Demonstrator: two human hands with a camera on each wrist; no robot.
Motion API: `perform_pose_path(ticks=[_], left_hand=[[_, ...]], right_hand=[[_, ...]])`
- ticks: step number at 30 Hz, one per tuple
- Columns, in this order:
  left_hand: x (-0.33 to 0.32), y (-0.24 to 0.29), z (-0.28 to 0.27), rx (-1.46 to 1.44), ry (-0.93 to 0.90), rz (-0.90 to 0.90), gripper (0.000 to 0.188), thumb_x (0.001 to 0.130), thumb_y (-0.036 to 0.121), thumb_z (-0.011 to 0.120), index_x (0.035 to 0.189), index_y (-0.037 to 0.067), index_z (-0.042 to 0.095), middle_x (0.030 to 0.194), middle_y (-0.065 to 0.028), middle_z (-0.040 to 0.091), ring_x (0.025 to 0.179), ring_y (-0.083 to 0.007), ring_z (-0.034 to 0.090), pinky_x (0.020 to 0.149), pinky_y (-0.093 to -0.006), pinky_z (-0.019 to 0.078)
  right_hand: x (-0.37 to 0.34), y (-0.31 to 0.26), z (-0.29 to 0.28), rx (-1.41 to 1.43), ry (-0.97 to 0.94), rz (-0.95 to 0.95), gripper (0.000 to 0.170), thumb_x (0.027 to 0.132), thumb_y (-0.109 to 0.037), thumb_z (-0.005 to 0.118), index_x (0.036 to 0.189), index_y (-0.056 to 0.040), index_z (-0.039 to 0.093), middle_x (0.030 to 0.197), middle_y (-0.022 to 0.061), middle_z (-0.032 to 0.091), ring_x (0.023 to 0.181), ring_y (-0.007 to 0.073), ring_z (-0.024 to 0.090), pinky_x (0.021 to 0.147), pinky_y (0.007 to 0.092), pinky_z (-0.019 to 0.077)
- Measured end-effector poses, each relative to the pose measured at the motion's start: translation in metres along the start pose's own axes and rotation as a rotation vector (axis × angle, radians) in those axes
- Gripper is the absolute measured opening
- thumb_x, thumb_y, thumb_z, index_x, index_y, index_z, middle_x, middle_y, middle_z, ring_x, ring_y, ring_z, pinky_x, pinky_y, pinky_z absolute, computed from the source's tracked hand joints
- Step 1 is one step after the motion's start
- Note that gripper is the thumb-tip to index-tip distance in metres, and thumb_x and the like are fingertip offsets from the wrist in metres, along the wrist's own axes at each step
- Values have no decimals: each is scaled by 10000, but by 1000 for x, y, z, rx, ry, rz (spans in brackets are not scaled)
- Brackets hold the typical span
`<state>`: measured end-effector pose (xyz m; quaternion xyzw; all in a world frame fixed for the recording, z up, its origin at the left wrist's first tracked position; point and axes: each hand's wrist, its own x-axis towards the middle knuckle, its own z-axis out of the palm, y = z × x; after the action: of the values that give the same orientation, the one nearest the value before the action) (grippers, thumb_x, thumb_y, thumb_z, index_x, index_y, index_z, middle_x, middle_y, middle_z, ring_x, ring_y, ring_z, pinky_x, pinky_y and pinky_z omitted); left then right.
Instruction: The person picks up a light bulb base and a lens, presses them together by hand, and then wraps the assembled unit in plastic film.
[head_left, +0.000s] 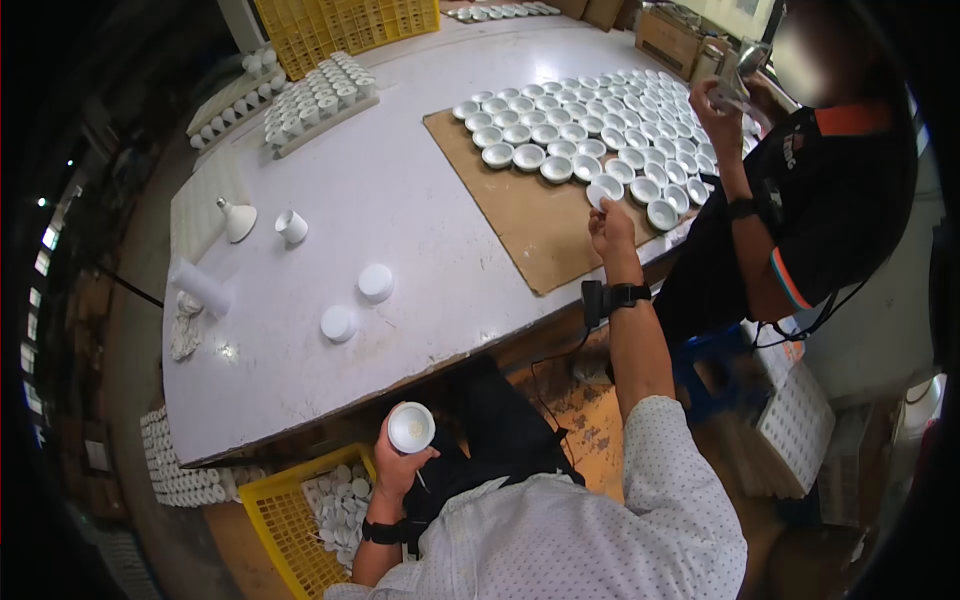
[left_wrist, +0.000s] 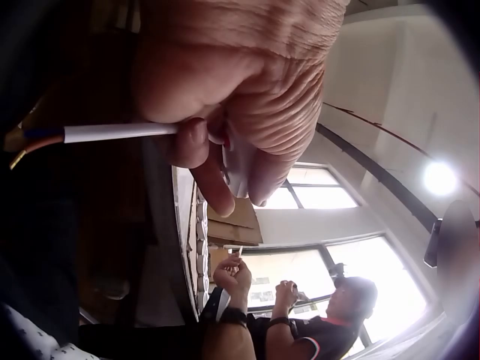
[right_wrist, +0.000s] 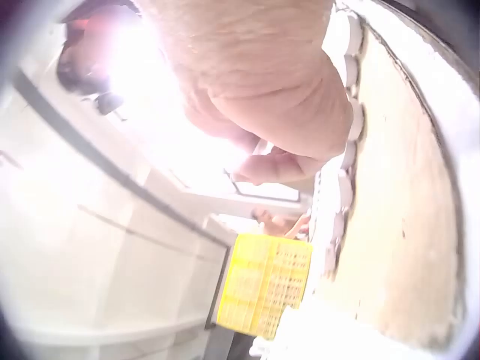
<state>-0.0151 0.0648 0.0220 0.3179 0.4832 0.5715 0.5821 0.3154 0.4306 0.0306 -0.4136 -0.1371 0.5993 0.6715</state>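
Note:
My left hand (head_left: 398, 465) grips a round white lamp housing (head_left: 411, 428) over my lap, its open face turned up with a small yellowish disc inside. In the left wrist view, a white cable (left_wrist: 112, 133) with bare blue and brown wire ends sticks out beside the fingers. Over the cardboard sheet (head_left: 500, 215), my right hand (head_left: 612, 230) pinches a thin white disc (head_left: 601, 190) at its edge. That disc overlaps the nearest of the white lamp cups (head_left: 557, 168), which stand in many rows. In the right wrist view the disc is hidden behind the hand.
Two white round pieces (head_left: 375, 283), a white cup (head_left: 291, 227) and a bulb-shaped lamp (head_left: 238, 220) lie on the white table (head_left: 440, 310). A yellow crate (head_left: 275, 520) of white parts stands at lower left. Another person (head_left: 820, 190) stands at right, holding something.

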Motion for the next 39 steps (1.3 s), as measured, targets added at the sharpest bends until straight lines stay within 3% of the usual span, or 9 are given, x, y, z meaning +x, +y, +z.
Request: perform_pose_path(ticks=[7, 10, 12, 14, 15, 17, 21, 27, 39], left_hand=[[4, -14, -2, 118, 28, -12, 608, 660, -88, 666, 1204, -8, 406, 932, -108, 594, 741, -187, 624, 651, -305, 541], [10, -3, 5, 96, 36, -81, 619, 657, -78, 692, 1199, -17, 401, 995, -123, 579, 805, -199, 628, 697, -316, 543], [12, -3, 8, 47, 37, -53, 623, 659, -70, 698, 1202, -15, 398, 1012, -124, 573, 815, -201, 627, 707, -312, 543], [15, -4, 12, 54, 75, -57, 647, 641, -101, 680, 1210, 7, 390, 938, -117, 585, 689, -196, 628, 486, -246, 474], [18, -9, 9, 51, 77, -57, 647, 641, -101, 680, 1210, 7, 390, 938, -117, 585, 689, -196, 628, 486, -246, 474], [18, -25, 0, 229, 92, 8, 635, 656, -61, 710, 1194, -12, 377, 1010, -124, 568, 827, -208, 626, 705, -301, 545], [20, -6, 12, 280, 124, -144, 637, 654, -61, 711, 1191, -10, 371, 1011, -124, 565, 819, -199, 624, 696, -301, 546], [24, -17, 10, 204, 80, -95, 685, 627, -39, 747, 1211, -5, 391, 1048, -87, 560, 931, -164, 576, 769, -290, 510], [22, -25, 5, 336, 49, -70, 688, 613, 71, 795, 1201, 0, 444, 1067, -71, 575, 994, -139, 540, 888, -285, 433]], right_hand=[[19, 23, -9, -72, -77, 82, 175, 852, -108, 497, 1019, -56, 486, 725, 28, 510, 491, 110, 465, 399, 201, 386], [22, 10, 14, -55, -148, 38, 130, 853, -139, 521, 965, -79, 494, 716, 31, 500, 511, 96, 478, 399, 167, 400], [23, 3, 26, -115, -36, -4, 128, 856, -138, 521, 969, -84, 496, 695, 15, 498, 498, 90, 477, 407, 167, 403], [16, -8, 44, -245, -108, -17, 128, 860, -132, 517, 976, -81, 500, 700, 15, 509, 509, 86, 485, 415, 166, 400], [11, -17, 57, -375, -176, -33, 129, 864, -126, 514, 984, -79, 503, 705, 14, 521, 519, 83, 492, 423, 166, 397], [-26, -39, 93, -197, -414, -258, 130, 866, -113, 513, 980, -51, 508, 708, 31, 549, 519, 79, 497, 428, 175, 389], [-133, -64, 112, -277, -669, -569, 159, 868, -113, 532, 986, -7, 522, 736, 53, 590, 549, 96, 535, 459, 200, 417], [-183, 10, 57, -641, -946, -225, 108, 843, -83, 590, 887, 14, 568, 747, 26, 594, 631, 66, 550, 563, 196, 446], [-168, 63, 24, -733, -764, -21, 113, 855, -124, 581, 859, -15, 553, 725, 0, 569, 609, 48, 519, 550, 193, 424]])
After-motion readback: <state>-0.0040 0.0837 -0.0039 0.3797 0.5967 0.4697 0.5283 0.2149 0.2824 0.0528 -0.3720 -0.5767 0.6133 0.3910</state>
